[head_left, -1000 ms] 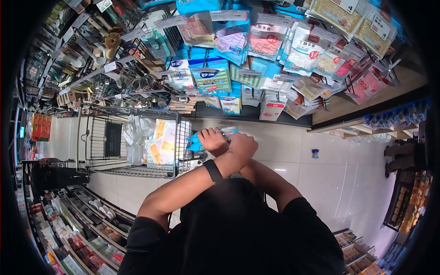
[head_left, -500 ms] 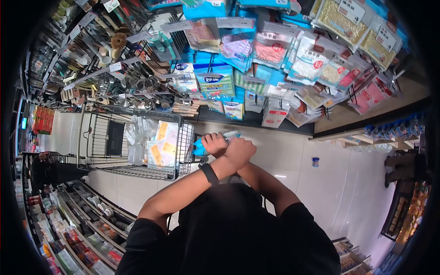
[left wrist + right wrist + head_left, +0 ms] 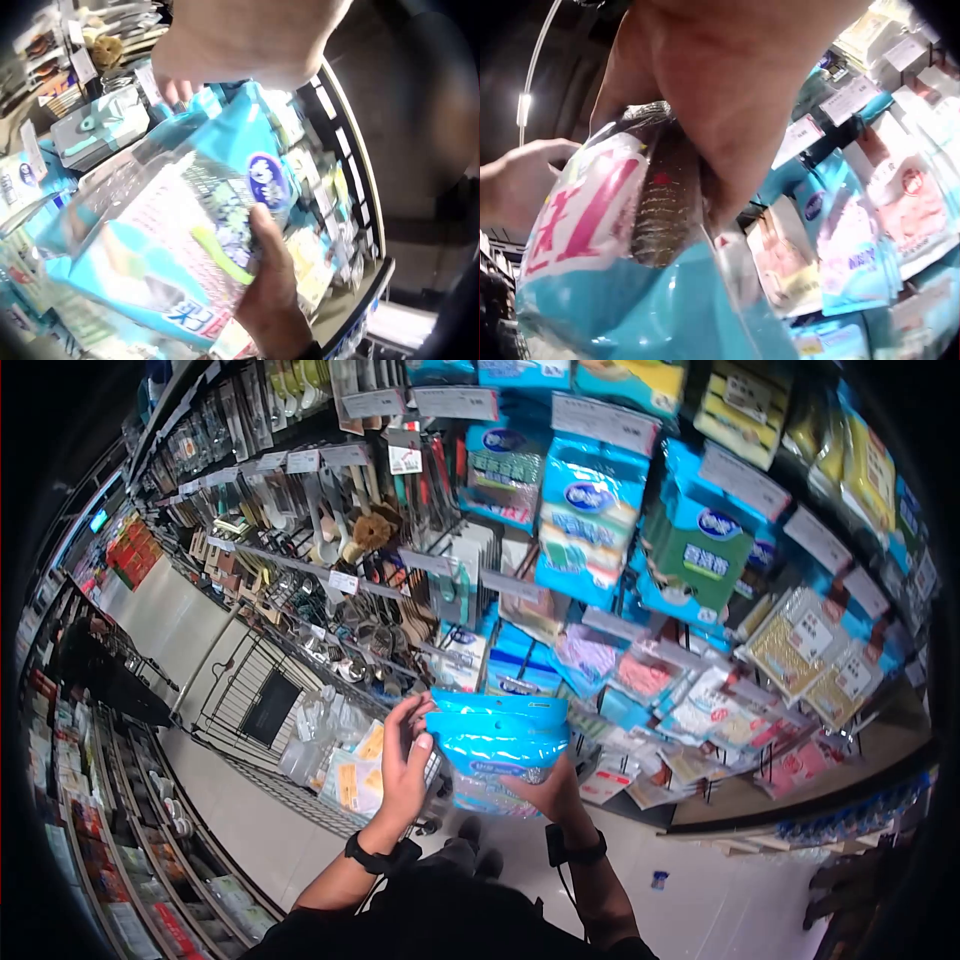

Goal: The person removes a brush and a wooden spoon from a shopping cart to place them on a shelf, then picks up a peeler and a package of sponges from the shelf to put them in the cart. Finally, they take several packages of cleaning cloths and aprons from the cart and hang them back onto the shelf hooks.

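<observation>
A glossy blue plastic pack (image 3: 490, 750) with a see-through window and silvery, textured contents is held up in front of the shelf. Two blue header edges overlap at its top in the head view. My right hand (image 3: 550, 790) grips its lower right side, and the thumb (image 3: 271, 240) presses on its printed face. At the other side, my left hand (image 3: 403, 765) pinches the upper left edge, thumb in front and fingers partly hidden. The right wrist view shows the window (image 3: 664, 199) up close and the left hand (image 3: 529, 184) behind it.
A wire shopping cart (image 3: 262, 705) stands at left, holding clear plastic containers (image 3: 325, 730) and a pack with orange labels (image 3: 362, 775). Hanging packs (image 3: 590, 520) and kitchen utensils (image 3: 320, 510) fill the shelf ahead. A small blue packet (image 3: 659, 880) lies on the floor.
My forearms were crossed low beside the cart and are now uncrossed. The blue pack has come up, upright between both hands. The head view has turned, with more of the upper shelf showing.
</observation>
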Tool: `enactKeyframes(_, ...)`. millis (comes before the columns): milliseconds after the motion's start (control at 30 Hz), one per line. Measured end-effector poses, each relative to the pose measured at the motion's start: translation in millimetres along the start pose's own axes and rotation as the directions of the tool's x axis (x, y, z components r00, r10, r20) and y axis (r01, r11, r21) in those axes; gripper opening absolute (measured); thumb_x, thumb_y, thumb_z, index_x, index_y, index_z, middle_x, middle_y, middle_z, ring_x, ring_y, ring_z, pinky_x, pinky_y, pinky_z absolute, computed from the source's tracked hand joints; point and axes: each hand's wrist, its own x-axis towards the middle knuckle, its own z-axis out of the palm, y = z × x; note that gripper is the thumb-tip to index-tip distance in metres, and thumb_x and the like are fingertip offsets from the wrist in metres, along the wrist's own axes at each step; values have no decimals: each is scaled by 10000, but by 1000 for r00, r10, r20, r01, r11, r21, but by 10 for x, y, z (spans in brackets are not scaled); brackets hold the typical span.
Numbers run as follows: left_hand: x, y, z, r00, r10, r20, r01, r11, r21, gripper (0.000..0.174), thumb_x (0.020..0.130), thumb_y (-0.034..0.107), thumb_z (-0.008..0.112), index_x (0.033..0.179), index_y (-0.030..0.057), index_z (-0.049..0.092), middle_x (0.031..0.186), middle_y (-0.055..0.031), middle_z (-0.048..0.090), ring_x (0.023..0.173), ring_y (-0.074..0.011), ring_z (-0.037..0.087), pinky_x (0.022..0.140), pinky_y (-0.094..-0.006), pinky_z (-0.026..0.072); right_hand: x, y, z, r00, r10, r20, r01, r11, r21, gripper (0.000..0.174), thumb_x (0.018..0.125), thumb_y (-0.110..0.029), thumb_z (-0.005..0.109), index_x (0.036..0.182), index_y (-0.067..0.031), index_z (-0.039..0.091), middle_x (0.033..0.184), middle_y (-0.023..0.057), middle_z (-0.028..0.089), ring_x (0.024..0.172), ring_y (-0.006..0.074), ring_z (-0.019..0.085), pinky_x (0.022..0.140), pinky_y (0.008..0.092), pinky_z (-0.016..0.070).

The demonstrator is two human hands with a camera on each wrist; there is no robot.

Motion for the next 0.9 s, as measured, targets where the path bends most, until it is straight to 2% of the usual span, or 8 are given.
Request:
enactKeyframes(33, 152, 13, -88, 993, -75, 90, 65, 992, 110, 538, 1002, 221, 466, 1465, 18, 284, 1452, -144, 383, 1311, -238, 412, 1103, -360, 311, 100, -115, -2, 997, -74, 24, 72, 994, 80, 583, 696, -124, 854, 1189, 7, 572, 1092, 115, 669, 995, 205, 652, 856, 350, 525)
enactKeyframes(133, 466, -254, -159, 992, -81, 94, 105, 953, -286, 652, 1028, 454, 409, 1491, 19, 263, 1437, -119, 408, 1308, -211, 407, 1095, -337, 308, 409, -289, 50, 981, 142, 132, -168, 962, 214, 596, 717, -138, 861, 1214, 10, 567, 1081, 108, 678, 970, 189, 649, 853, 334, 523)
enactKeyframes(267, 1056, -230, -318, 966, -60, 250, 198, 796, -572, 726, 1008, 546, 396, 1479, 5, 287, 1400, -105, 458, 1284, -210, 436, 1082, -327, 325, 863, -745, -10, 985, 102, 139, -148, 915, 376, 519, 717, -79, 845, 1173, 0, 609, 1061, 84, 685, 930, 161, 652, 828, 321, 532)
enactKeyframes(333, 1451, -62, -321, 975, 27, 220, -24, 1000, -14, 735, 1011, 568, 342, 1465, -10, 313, 1385, -120, 491, 1279, -209, 462, 1070, -332, 352, 1061, -711, -85, 987, 83, 135, -112, 967, 227, 480, 730, -76, 824, 1156, -3, 615, 1046, 79, 685, 908, 151, 649, 794, 310, 532)
enactKeyframes(467, 2500, 380, -311, 959, 191, 208, -30, 800, -599, 538, 1041, 326, 394, 1451, -20, 345, 1468, -193, 415, 1344, -275, 435, 1116, -361, 325, 1417, -844, -105, 998, 33, -48, -34, 999, -9, 402, 741, -77, 790, 1102, -2, 629, 1029, 69, 676, 911, 175, 637, 796, 324, 516)
enactKeyframes(667, 3406, 887, -163, 878, 180, 443, -133, 982, -135, 472, 956, 186, 512, 1370, -39, 493, 1408, -154, 512, 1307, -245, 467, 1100, -352, 340, 1728, -1260, -11, 972, 11, -236, 63, 950, 307, 437, 748, -69, 799, 1128, 47, 619, 1052, 114, 669, 950, 187, 630, 864, 328, 490)
enactKeyframes(800, 3380, 1000, -250, 818, 460, 346, -393, 885, -249, 389, 951, 161, 514, 1281, -29, 593, 1350, -156, 571, 1298, -247, 492, 1105, -366, 333, 1941, -1334, 31, 953, -75, -294, 142, 966, 214, 411, 775, -84, 781, 1131, 51, 627, 1065, 112, 674, 950, 176, 626, 849, 317, 491)
enactKeyframes(900, 3499, 1172, -201, 688, 612, 390, -638, 767, -77, 476, 948, 231, 430, 1306, -54, 559, 1405, -231, 504, 1345, -322, 446, 1136, -416, 293, 2135, -1372, 46, 955, 21, -295, 26, 988, 155, 427, 753, -112, 799, 1107, 52, 624, 1032, 115, 678, 905, 183, 637, 815, 315, 504)
